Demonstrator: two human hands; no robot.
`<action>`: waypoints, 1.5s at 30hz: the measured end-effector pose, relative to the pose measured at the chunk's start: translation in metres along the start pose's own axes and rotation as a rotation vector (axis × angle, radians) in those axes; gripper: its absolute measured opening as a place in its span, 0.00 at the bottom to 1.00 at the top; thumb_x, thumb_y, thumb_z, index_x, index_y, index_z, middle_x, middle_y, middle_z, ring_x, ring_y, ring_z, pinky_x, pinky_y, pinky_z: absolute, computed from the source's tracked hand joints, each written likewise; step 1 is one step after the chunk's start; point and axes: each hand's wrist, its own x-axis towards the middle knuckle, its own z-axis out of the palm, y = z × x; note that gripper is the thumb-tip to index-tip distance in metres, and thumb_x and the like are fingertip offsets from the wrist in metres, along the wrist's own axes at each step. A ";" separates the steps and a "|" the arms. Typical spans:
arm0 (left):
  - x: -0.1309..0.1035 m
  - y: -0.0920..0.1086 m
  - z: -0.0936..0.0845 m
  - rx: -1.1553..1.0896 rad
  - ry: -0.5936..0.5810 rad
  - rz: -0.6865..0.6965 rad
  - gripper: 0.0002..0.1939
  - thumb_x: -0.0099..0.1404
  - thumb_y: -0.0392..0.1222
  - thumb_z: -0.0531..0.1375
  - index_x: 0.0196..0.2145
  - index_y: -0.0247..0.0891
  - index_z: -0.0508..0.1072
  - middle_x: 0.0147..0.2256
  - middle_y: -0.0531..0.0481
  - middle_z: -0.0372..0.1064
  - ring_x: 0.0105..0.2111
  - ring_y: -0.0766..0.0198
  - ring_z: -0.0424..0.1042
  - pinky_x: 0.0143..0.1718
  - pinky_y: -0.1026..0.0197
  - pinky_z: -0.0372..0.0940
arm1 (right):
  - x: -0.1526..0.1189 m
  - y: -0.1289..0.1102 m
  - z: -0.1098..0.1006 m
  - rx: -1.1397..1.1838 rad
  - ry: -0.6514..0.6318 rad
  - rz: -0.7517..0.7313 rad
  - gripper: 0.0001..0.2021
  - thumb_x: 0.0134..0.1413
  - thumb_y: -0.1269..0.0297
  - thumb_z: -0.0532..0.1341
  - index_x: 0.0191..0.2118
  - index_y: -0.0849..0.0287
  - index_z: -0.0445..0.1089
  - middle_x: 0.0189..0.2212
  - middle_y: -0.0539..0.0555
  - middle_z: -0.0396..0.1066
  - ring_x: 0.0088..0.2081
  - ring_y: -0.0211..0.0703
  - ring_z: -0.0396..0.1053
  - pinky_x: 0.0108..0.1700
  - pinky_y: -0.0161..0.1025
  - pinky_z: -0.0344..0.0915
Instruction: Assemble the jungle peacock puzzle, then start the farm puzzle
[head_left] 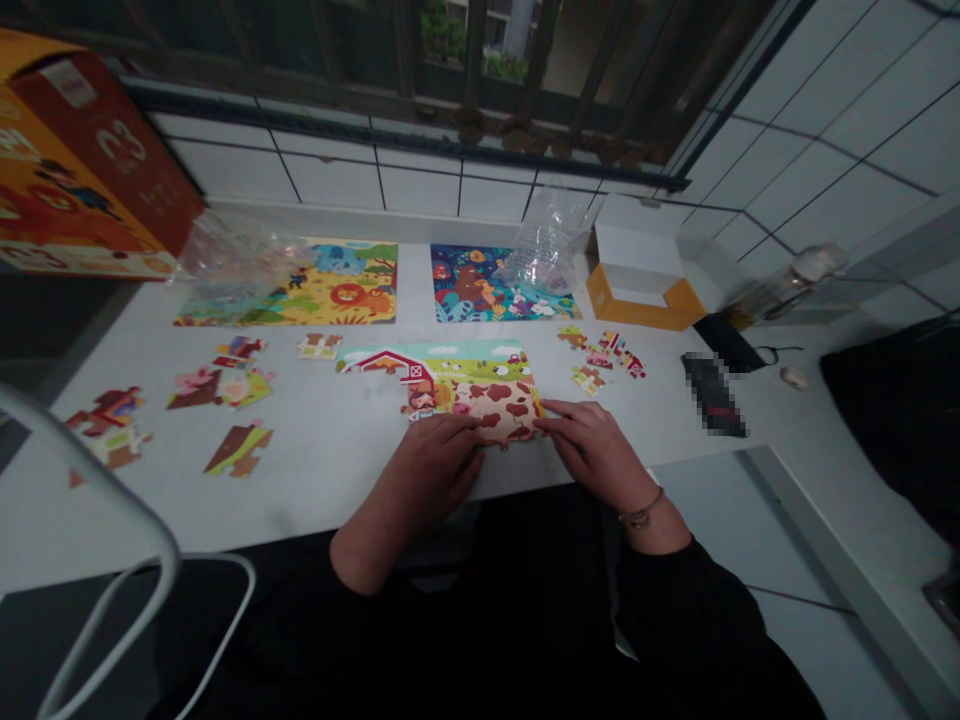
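Observation:
A partly joined farm jigsaw puzzle (491, 400) lies on the white table, showing a red barn, a farmer and a brown-spotted cow. My left hand (439, 460) is closed at its lower edge, fingers bent against the cow part and the thumb low beside them. From the right, my right hand (596, 450) reaches the puzzle's side edge with fingers stretched out and slightly apart, their tips touching it. Loose puzzle pieces lie on both sides: a brown-and-green piece (238, 447), a pale piece (319, 346) by the barn, and several pieces (600, 350) to the right.
Two picture sheets, a yellow savanna one (352, 285) and a blue night one (469, 285), lie behind under clear plastic bags (551, 250). An open yellow-and-white box (645, 300), a bottle (787, 285) and a blurred dark item (712, 395) are right. A large orange box (97, 160) stands left.

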 end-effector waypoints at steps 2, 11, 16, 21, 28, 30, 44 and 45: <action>-0.001 0.000 0.001 0.004 0.001 -0.005 0.14 0.77 0.37 0.61 0.55 0.42 0.81 0.59 0.40 0.81 0.58 0.46 0.80 0.62 0.36 0.74 | 0.000 -0.002 0.000 -0.005 0.015 -0.003 0.20 0.74 0.70 0.61 0.63 0.46 0.79 0.68 0.57 0.76 0.64 0.60 0.74 0.61 0.63 0.72; 0.000 -0.001 0.001 0.011 -0.024 0.002 0.14 0.77 0.36 0.62 0.56 0.42 0.82 0.59 0.39 0.81 0.58 0.45 0.80 0.61 0.36 0.74 | 0.003 -0.027 0.014 -0.012 0.290 -0.011 0.24 0.73 0.68 0.62 0.70 0.49 0.69 0.65 0.62 0.76 0.65 0.60 0.73 0.65 0.62 0.69; 0.001 0.000 0.000 0.003 -0.037 -0.002 0.16 0.77 0.36 0.62 0.59 0.43 0.81 0.62 0.41 0.80 0.61 0.45 0.79 0.63 0.36 0.72 | 0.014 -0.041 0.027 0.005 0.207 0.001 0.22 0.65 0.76 0.61 0.60 0.52 0.75 0.58 0.59 0.80 0.60 0.58 0.75 0.61 0.58 0.69; 0.001 0.002 -0.002 0.001 -0.034 0.005 0.16 0.78 0.35 0.61 0.58 0.43 0.82 0.61 0.40 0.81 0.60 0.45 0.79 0.63 0.37 0.72 | 0.015 -0.041 0.028 -0.002 0.225 0.005 0.24 0.60 0.79 0.61 0.59 0.53 0.75 0.59 0.61 0.79 0.60 0.58 0.74 0.61 0.57 0.69; 0.000 0.002 0.000 0.000 -0.034 -0.013 0.17 0.78 0.36 0.61 0.59 0.43 0.82 0.61 0.39 0.80 0.60 0.45 0.79 0.63 0.35 0.72 | 0.012 -0.040 0.030 -0.013 0.226 0.014 0.25 0.59 0.79 0.61 0.58 0.51 0.77 0.57 0.59 0.79 0.59 0.57 0.74 0.61 0.57 0.69; 0.000 0.001 0.001 -0.002 -0.026 -0.016 0.18 0.77 0.35 0.61 0.60 0.43 0.82 0.61 0.39 0.80 0.60 0.44 0.79 0.63 0.35 0.72 | 0.012 -0.039 0.031 -0.021 0.213 0.012 0.25 0.59 0.79 0.61 0.57 0.50 0.78 0.59 0.59 0.80 0.60 0.57 0.74 0.61 0.57 0.68; -0.008 0.009 -0.009 0.036 0.020 -0.029 0.10 0.77 0.37 0.61 0.52 0.40 0.81 0.57 0.37 0.80 0.58 0.48 0.79 0.62 0.42 0.76 | 0.008 -0.036 0.032 -0.041 0.191 -0.018 0.15 0.64 0.74 0.61 0.47 0.52 0.82 0.48 0.57 0.82 0.53 0.58 0.75 0.55 0.55 0.67; -0.011 0.008 -0.013 0.050 0.034 -0.042 0.09 0.77 0.37 0.61 0.51 0.40 0.80 0.57 0.38 0.80 0.58 0.48 0.79 0.62 0.42 0.75 | 0.007 -0.036 0.032 -0.044 0.192 -0.018 0.14 0.65 0.74 0.60 0.47 0.52 0.82 0.48 0.57 0.83 0.52 0.58 0.75 0.54 0.55 0.67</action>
